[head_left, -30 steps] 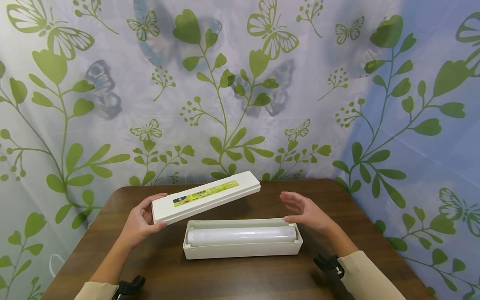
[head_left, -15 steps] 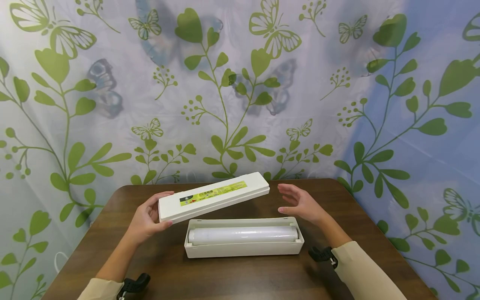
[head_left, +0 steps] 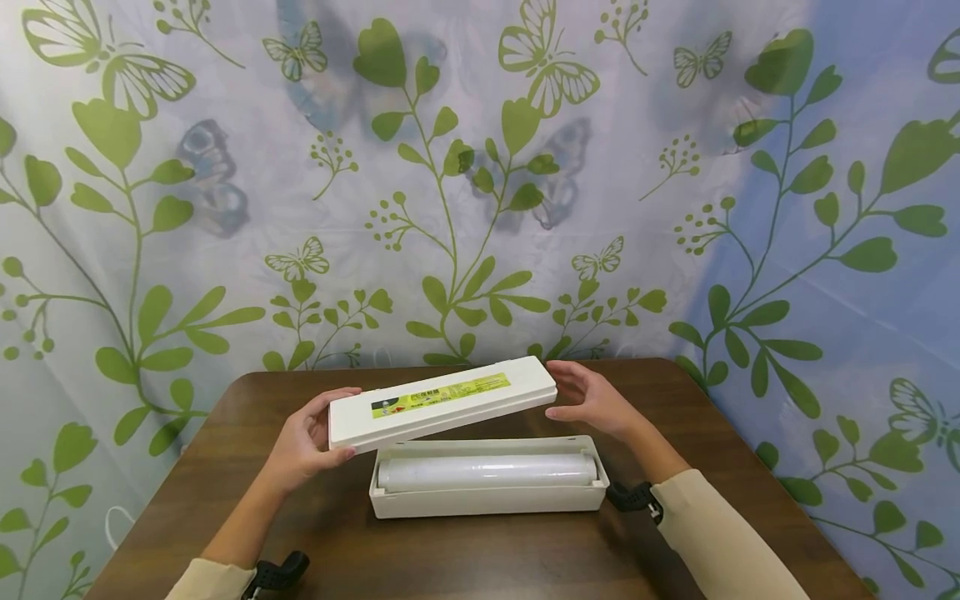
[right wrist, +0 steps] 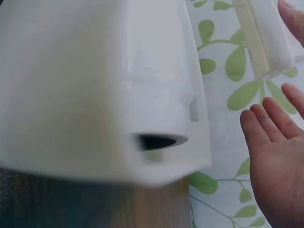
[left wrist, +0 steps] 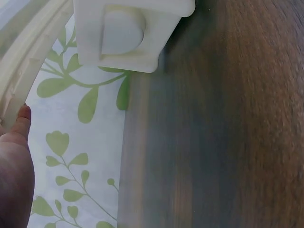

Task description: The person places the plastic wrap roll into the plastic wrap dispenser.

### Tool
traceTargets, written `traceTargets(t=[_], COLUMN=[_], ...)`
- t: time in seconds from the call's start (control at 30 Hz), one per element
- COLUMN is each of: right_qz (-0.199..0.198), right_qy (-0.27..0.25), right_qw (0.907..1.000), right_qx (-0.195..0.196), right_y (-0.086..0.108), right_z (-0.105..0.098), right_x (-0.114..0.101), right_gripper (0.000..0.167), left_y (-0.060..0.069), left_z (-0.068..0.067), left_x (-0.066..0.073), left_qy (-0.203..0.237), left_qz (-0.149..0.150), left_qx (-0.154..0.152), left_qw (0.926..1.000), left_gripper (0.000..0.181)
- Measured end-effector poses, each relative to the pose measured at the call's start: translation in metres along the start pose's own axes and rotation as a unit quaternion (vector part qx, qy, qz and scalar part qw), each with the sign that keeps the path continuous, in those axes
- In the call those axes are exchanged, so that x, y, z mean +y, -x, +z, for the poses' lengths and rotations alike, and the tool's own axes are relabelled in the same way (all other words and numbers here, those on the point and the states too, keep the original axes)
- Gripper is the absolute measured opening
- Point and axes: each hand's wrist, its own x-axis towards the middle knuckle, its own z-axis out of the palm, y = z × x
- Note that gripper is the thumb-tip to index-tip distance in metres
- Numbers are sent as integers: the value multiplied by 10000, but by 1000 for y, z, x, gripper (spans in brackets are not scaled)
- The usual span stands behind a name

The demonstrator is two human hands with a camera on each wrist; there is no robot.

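Head: gripping the white lid (head_left: pixel 442 417) by its left end with the left hand (head_left: pixel 306 437), thumb on the near edge, fingers behind. Holding it above the uncovered box (head_left: pixel 487 502), toward its far side, tilted right end higher, label (head_left: pixel 440 395) up. Poised at the lid's right end with the right hand (head_left: pixel 600 406), thumb and fingers apart, nothing grasped. Can see the roll (head_left: pixel 487 472) lying lengthwise inside the box, on the table (head_left: pixel 480 567). Likely to sag or drop at the right end if the left pinch slips (one-ended hold, long lever). Could catch one rim or clip the roll if lowered at this tilt.

Left wrist: showing only part of the left hand at the lid, near the box's end. Can't judge grip from here.

Right wrist: showing bare palm, fingers extended, thumb by the lid's end. Can't tell whether touching; could knock the lid askew if bumped there.
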Motion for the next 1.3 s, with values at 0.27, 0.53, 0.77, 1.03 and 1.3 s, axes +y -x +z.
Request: traceTargets(t=[0.27, 0.53, 0.77, 1.03, 1.3], right_qz=[-93, -238, -313, -271, -527], right_qy=[47, -624, -907, -976, -1080], right_qw=[9999, 9968, 9933, 9924, 9904], right_qx=[-73, -433, -651, -695, -679], right_y=[-6, -9, -7, -2, 6], right_z=[0, 0, -1, -2, -3], right_x=[-4, -2, -4, -3, 2], right_gripper=[95, 97, 95, 90, 84], left_y=[-4, -7, -9, -10, -15], left_z=[3, 6, 5, 5, 4], left_x=[1, 0, -2, -4, -5], left_qy=[163, 236, 293, 311, 414], left_qz=[-51, -90, -161, -172, -246], left_qx=[-101, -146, -227, -482, -884], left_qw=[9998, 9996, 9992, 9982, 9949], left_gripper=[77, 75, 74, 74, 75])
